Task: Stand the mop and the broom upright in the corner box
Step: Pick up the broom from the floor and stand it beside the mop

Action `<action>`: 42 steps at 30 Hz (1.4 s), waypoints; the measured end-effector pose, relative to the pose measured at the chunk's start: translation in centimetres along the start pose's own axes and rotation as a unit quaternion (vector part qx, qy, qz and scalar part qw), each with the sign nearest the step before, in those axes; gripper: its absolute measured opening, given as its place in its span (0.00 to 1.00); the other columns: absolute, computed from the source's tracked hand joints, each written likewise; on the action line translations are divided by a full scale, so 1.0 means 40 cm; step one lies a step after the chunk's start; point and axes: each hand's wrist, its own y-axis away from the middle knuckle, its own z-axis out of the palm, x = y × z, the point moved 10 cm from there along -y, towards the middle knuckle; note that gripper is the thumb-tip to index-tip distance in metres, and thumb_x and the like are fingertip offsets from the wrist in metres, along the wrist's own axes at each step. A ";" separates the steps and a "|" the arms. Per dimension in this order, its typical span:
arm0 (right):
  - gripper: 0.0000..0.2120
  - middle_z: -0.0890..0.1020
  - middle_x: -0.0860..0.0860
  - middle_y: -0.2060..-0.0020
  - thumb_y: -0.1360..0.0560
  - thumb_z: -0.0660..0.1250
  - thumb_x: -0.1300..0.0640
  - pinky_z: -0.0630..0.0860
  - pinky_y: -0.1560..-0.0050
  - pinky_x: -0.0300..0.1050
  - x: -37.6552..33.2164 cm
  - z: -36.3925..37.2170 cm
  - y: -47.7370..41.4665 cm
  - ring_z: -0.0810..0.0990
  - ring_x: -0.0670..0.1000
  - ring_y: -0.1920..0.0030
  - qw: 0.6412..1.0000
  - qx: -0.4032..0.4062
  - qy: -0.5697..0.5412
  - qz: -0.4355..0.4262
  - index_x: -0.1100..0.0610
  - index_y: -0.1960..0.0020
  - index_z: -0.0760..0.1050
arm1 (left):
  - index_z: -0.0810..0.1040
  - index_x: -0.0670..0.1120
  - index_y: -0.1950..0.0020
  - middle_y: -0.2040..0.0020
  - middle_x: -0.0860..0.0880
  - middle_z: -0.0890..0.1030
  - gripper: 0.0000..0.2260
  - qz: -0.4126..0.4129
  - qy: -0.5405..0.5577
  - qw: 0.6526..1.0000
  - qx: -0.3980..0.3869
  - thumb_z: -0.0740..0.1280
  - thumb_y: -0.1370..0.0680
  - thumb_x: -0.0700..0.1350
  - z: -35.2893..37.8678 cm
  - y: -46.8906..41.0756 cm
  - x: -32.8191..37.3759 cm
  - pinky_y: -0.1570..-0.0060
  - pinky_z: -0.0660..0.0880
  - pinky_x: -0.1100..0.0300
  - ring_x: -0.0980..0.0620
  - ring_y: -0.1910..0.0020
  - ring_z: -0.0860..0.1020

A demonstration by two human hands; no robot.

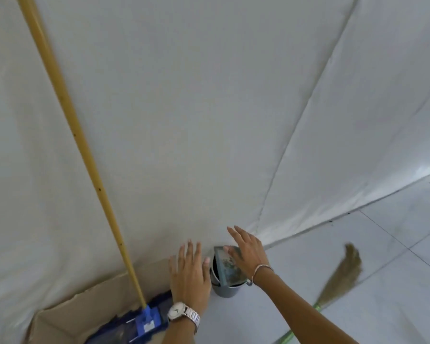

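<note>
The brown open-topped cardboard box (67,316) sits at 7 o'clock in the head view, set against the white fabric-covered wall (184,108). The flat mop (137,321), with a blue head and a long yellow wooden handle, stands inside the box; its handle rises steeply toward 11 o'clock and leans against the wall. The mop head rests in the box's right-hand part, tilted.

The left hand (189,276), wearing a silver metal wristwatch (181,314), is at 6 o'clock, palm down, fingers spread and released, gripping nothing. It hovers just right of the box. The right hand (248,252), with a thin bracelet (261,269) at the wrist, is likewise open and empty, fingers extended, above a small dark grey round bucket (225,290).

The bucket stands on the pale tiled floor (358,256) at the foot of the wall, near the box. A flat rectangular grey-green item (225,266) stands tilted inside it; what it is cannot be told.

The grass broom (343,274), with tan bristles and a green handle, is at 4 o'clock, outside the box, to the right of the right forearm. It is blurred; whether it touches the floor cannot be told. Neither hand touches it.
</note>
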 end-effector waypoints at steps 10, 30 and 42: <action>0.48 0.60 0.52 0.26 0.40 0.25 0.29 0.56 0.28 0.49 0.486 -0.007 -0.022 0.59 0.54 0.27 0.992 -0.057 0.095 -0.054 0.49 0.27 0.53 | 0.79 0.44 0.43 0.44 0.42 0.82 0.31 -0.091 -0.035 0.994 -0.050 0.39 0.21 0.55 0.355 0.008 0.226 0.41 0.69 0.41 0.42 0.44 0.79; 0.58 0.62 0.52 0.27 0.49 0.16 0.28 0.60 0.30 0.50 1.635 0.663 -0.141 0.61 0.53 0.28 0.951 -0.271 0.145 0.009 0.50 0.27 0.50 | 0.71 0.49 0.35 0.37 0.41 0.77 0.30 -0.268 -0.020 0.944 -0.191 0.40 0.23 0.62 1.599 -0.040 0.377 0.39 0.66 0.38 0.41 0.39 0.75; 0.25 0.65 0.55 0.29 0.23 0.54 0.45 0.64 0.33 0.54 1.942 1.467 -0.007 0.65 0.58 0.32 0.888 -0.422 0.170 -0.062 0.52 0.29 0.56 | 0.50 0.48 0.26 0.28 0.37 0.59 0.33 -0.662 0.276 0.693 -0.067 0.57 0.26 0.62 2.353 0.214 -0.008 0.37 0.65 0.36 0.33 0.32 0.63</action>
